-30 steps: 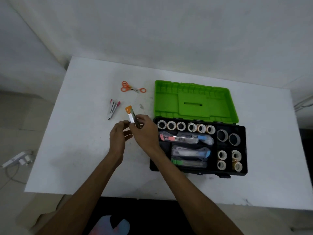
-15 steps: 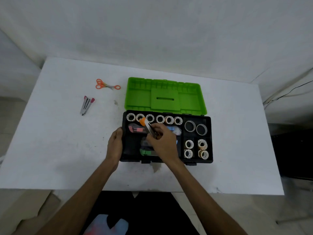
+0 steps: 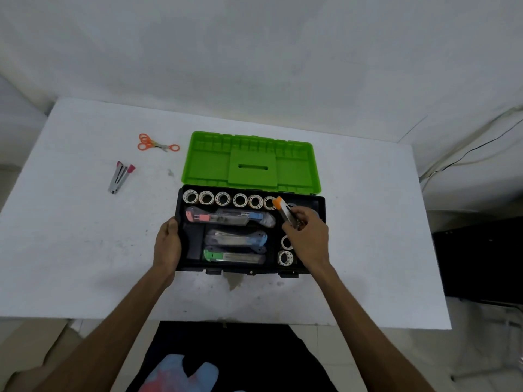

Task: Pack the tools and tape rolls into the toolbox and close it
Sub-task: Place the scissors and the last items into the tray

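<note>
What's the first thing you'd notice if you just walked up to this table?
The bright green lid of the open toolbox stands out in the middle of the white table. Next, the right hand holding an orange-capped tool over the box's right side, while orange scissors lie to the far left.

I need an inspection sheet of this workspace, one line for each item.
Surface: white table, stained near its front edge.
Job's things: toolbox open, green lid back; tape rolls and knives inside; scissors and stapler outside, to its left.
Clutter: nothing seen.
Grips: left hand holds the toolbox's left edge; right hand holds an orange-tipped tool over the box.
Cables: cable along the right wall.
Surroundings: white walls.
</note>
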